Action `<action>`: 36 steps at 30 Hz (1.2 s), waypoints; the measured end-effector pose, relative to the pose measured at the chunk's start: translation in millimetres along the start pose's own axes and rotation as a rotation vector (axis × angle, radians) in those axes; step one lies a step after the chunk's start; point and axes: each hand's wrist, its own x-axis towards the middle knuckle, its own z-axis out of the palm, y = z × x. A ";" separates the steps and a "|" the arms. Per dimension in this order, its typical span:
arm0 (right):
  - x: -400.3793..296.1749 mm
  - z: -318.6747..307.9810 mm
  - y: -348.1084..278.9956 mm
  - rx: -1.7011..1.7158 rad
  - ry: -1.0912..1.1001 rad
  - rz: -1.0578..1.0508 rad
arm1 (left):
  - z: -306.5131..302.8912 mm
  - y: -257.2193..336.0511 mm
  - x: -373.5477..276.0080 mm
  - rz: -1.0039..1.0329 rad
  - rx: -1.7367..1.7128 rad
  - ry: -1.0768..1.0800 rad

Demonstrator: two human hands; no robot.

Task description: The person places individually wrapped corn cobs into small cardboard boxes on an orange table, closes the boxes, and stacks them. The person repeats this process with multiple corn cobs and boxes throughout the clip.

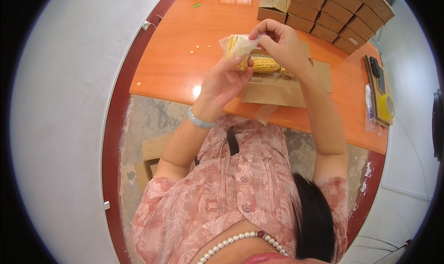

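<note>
My left hand (224, 78) grips a piece of yellow corn on the cob (231, 46) that sits inside a clear plastic bag (244, 46). Thumb and fingers wrap around its lower part. With thumb and forefinger my right hand (277, 38) pinches the bag's gathered edge at the upper right of the cob. Just beyond my left fingertips, an open cardboard box (274, 92) rests on the table, flaps spread. Inside lies another corn cob (265, 64) in clear wrap. More yellow corn shows beside it, partly hidden by my right wrist.
The orange wooden table (173, 66) carries loose corn kernels (197, 47) and a green object (197, 5). Stacked cardboard boxes (322, 14) fill its far right. Yellow tape (386, 107), a black object (374, 67) and a plastic packet (369, 106) lie at the right edge. Clear tape (265, 113) hangs over the front edge.
</note>
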 end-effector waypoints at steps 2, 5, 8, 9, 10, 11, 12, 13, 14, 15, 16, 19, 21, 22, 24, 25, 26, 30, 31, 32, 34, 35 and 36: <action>-5.8 0.3 -2.7 -0.032 -0.023 0.019 | 6.9 0.6 -4.4 0.040 0.044 -0.023; -12.4 3.9 -2.8 -0.161 -0.023 0.034 | 10.3 1.2 -4.5 0.167 0.254 -0.115; -11.4 4.7 19.5 0.050 0.020 0.059 | 5.7 5.8 -4.5 0.084 0.114 -0.148; -9.3 6.6 21.9 0.187 0.031 0.067 | 2.7 5.6 -3.8 0.088 0.091 -0.151; -10.1 5.8 21.8 0.244 -0.014 0.124 | -0.9 5.2 -2.6 0.091 0.068 -0.154; -11.1 4.1 19.6 0.301 -0.059 0.180 | -2.9 4.8 -2.4 0.094 0.045 -0.157; -11.7 2.5 17.5 0.356 -0.102 0.237 | -2.3 2.8 -2.8 0.116 0.100 -0.127; -12.0 -0.3 19.7 0.421 -0.150 0.275 | -0.9 -1.0 -4.0 0.138 0.154 -0.097; -11.9 -4.1 23.3 0.485 -0.199 0.312 | 0.6 -4.0 -4.9 0.159 0.209 -0.067; -12.4 -6.2 25.5 0.550 -0.246 0.350 | 4.1 -5.4 -6.0 0.200 0.271 -0.072; -13.6 -6.2 25.8 0.540 -0.229 0.355 | 9.3 -5.9 -7.0 0.240 0.334 -0.077; -20.2 -3.0 25.7 0.481 -0.143 0.349 | 11.3 -7.9 -4.2 0.378 0.702 -0.095; -24.4 4.5 26.2 0.407 -0.053 0.308 | 11.7 -10.5 -1.3 0.452 0.876 -0.067; -26.1 6.7 23.3 0.351 -0.039 0.317 | 13.5 -14.9 0.8 0.479 0.898 -0.033; -30.7 10.3 11.7 0.240 -0.016 0.335 | 11.9 -21.2 6.1 0.548 0.987 0.016; -34.7 12.2 4.7 0.230 -0.012 0.288 | 6.2 -21.8 11.1 0.593 1.055 0.028; -40.0 13.2 -2.3 0.220 -0.009 0.241 | 3.1 -22.4 14.3 0.637 1.124 0.041; -46.7 13.8 -3.4 -0.038 0.046 0.084 | 18.1 -34.1 22.3 0.783 1.361 0.054; -47.5 12.1 -1.0 0.003 0.063 0.085 | 20.7 -37.9 25.6 0.822 1.385 0.056; -46.6 9.7 2.9 0.043 0.082 0.087 | 22.8 -39.9 28.6 0.861 1.408 0.057; -47.3 -3.1 6.3 0.082 0.100 0.098 | 23.2 -41.4 36.4 0.832 1.427 -0.018; -43.8 -10.2 4.1 0.088 0.094 0.102 | 23.5 -40.7 37.7 0.817 1.434 -0.057; -42.9 -21.0 1.2 0.089 0.096 0.110 | 30.2 -42.1 36.5 0.773 1.425 -0.100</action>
